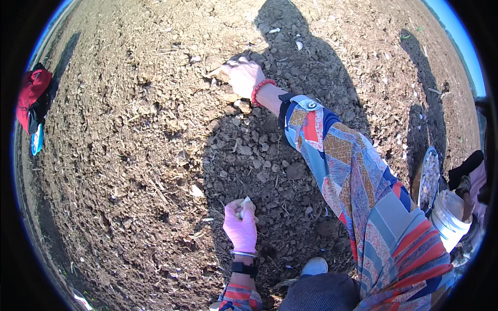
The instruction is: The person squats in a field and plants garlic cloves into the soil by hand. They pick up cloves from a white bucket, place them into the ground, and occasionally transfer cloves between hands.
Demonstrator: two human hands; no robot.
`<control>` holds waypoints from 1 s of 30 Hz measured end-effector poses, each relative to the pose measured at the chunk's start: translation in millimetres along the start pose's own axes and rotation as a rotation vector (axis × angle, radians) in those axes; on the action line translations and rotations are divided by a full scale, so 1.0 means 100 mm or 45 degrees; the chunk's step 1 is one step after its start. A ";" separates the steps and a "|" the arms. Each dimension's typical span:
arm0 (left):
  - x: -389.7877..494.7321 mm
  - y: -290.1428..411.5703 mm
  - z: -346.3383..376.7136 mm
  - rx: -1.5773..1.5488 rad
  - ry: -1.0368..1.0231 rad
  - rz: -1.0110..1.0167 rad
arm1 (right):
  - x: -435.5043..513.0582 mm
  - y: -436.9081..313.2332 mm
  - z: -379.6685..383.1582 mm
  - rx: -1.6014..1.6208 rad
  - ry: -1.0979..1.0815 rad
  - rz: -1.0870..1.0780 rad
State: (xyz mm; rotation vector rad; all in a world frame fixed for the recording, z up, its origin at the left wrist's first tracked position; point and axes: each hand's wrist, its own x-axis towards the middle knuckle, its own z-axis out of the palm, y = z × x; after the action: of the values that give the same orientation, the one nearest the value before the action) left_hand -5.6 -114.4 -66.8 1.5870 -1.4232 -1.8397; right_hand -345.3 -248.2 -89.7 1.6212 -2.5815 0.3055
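My left hand, in a pink glove, is curled around several pale cloves that look like garlic. One clove sticks up between thumb and fingers. Farther out, my right hand reaches down to the dry, cloddy soil; its fingertips point away and I cannot tell whether anything is in them. Just below its wrist a pale clove lies among clods. Another clove rests on the ground up and left of my left hand. Two more white pieces, a near one and a far one, lie in my shadow.
At right stand a white plastic bucket and a blue-rimmed basin full of cloves, beside another person's arm. A person in red is at far left with a blue basin. My shoe is below.
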 end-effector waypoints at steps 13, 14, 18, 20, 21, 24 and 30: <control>0.01 -0.03 0.02 -0.034 0.016 0.000 | -0.04 0.14 -0.08 0.251 0.135 0.352; 0.01 -0.03 0.02 -0.078 0.009 -0.014 | -0.08 0.16 -0.09 0.403 0.166 0.432; 0.00 -0.02 0.04 -0.038 0.018 -0.001 | -0.22 0.19 -0.11 0.230 0.055 0.099; -0.01 -0.01 0.04 -0.069 0.019 -0.022 | -0.19 0.16 -0.09 0.104 -0.128 0.127; 0.00 -0.01 0.04 -0.055 0.016 -0.025 | -0.19 0.15 -0.07 0.134 -0.142 0.147; 0.00 -0.02 0.03 0.031 0.023 0.010 | -0.18 0.05 -0.01 -0.023 -0.015 0.163; 0.00 -0.12 0.02 -0.044 -0.003 0.059 | -0.09 -0.10 0.03 0.063 -0.089 0.126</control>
State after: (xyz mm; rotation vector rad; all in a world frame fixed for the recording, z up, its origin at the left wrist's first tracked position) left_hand -2.8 -108.0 -76.8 1.5231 -1.4095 -1.8308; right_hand -332.6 -245.3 -92.7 1.5495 -2.7330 0.3270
